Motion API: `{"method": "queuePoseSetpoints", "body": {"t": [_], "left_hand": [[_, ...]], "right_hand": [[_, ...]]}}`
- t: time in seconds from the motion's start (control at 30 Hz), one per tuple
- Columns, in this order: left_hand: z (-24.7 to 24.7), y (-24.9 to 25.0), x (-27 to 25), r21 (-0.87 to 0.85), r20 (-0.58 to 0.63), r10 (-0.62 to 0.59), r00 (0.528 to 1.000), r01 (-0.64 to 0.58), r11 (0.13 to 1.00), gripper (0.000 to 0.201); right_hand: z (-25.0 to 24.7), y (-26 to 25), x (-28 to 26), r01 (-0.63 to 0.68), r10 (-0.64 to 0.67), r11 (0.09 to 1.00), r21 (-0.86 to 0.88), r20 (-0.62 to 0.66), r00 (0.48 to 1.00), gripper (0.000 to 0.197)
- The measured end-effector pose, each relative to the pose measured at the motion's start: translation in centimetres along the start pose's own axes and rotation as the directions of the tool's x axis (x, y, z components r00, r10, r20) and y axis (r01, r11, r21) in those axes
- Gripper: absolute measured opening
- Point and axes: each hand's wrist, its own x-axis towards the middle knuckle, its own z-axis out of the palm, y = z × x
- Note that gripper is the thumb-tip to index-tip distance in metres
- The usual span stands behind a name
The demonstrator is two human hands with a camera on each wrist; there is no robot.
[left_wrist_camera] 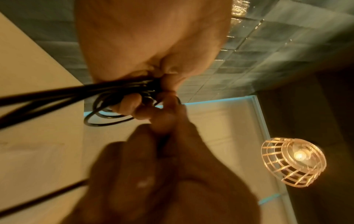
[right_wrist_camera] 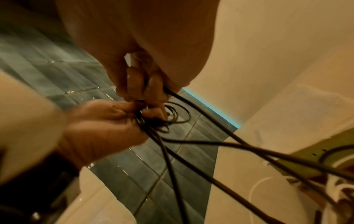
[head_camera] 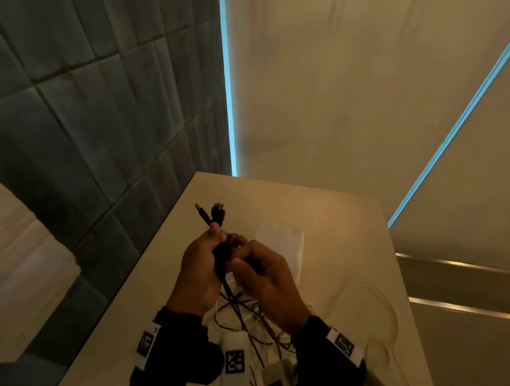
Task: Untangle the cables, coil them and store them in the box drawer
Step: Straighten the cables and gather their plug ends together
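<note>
Black cable [head_camera: 221, 259] bunched between both of my hands, held up above the beige table top [head_camera: 336, 215]. Head view: left hand [head_camera: 198, 267] at roughly 7 o'clock of the bundle, fingers curled round it, thumb on top. Two black connector ends [head_camera: 213, 214] stick up out of that fist toward 12 o'clock, apart from each other at the tips.

Right hand [head_camera: 268, 278] sits at 4 o'clock of the bundle, touching the left hand; fingers curled in, pinching the cable. Right wrist view confirms: fingertips [right_wrist_camera: 151, 86] closed on small black loops [right_wrist_camera: 172, 115], with strands running off toward 5 o'clock. Left wrist view: left hand [left_wrist_camera: 153, 45] curled round several parallel black strands [left_wrist_camera: 57, 95] that leave toward 9 o'clock; right hand [left_wrist_camera: 172, 174] blurred below at 6 o'clock.

Under the hands, a tangle of thin dark and white cables [head_camera: 249, 320] lies on the table at 6 o'clock, strands from the held bundle trailing down into it. White cable loop [head_camera: 368, 316] lies flat at 4 o'clock. White paper sheet [head_camera: 280, 242] on the table just beyond the right hand. White tagged blocks [head_camera: 234, 361] at 6 o'clock, beside my wrist bands [head_camera: 343, 344].

Grey tiled wall [head_camera: 88, 108] at 10 o'clock. Wire-cage lamp [left_wrist_camera: 293, 162] lit, left wrist view. Box drawer: cannot tell where it is.
</note>
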Motion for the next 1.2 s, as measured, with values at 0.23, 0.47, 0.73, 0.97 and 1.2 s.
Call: {"method": "queuePoseSetpoints", "body": {"t": [0.23,0.47,0.73,0.97,1.2], "left_hand": [[-0.9,1.1,0.1,-0.22,0.134,0.04,0.99,-0.009,0.976,0.037],[-1.6,1.0,0.3,-0.229,0.178,0.118,0.977,-0.075,0.971,0.034],[-1.7,1.5,0.2,-0.2,0.158,0.159,0.975,-0.126,0.972,0.041],[-2.2,1.2,0.5,-0.098,0.033,0.181,0.983,-0.177,0.979,0.039],[-1.7,0.1,0.8,0.108,-0.056,0.165,0.985,-0.159,0.981,0.038]], "right_hand": [[-1.8,3.7,-1.0,-0.215,0.216,0.976,-0.02,0.069,0.974,0.019],[-3.8,8.7,-2.5,-0.379,0.382,0.918,-0.119,0.008,0.924,0.028],[-3.9,12.5,-3.1,-0.432,0.427,0.899,-0.074,-0.075,0.901,0.034],[-4.1,13.6,-2.8,-0.496,0.456,0.824,-0.274,-0.202,0.867,0.04],[-3.0,5.5,1.0,-0.335,0.311,0.942,-0.022,-0.319,0.895,0.019]]}}
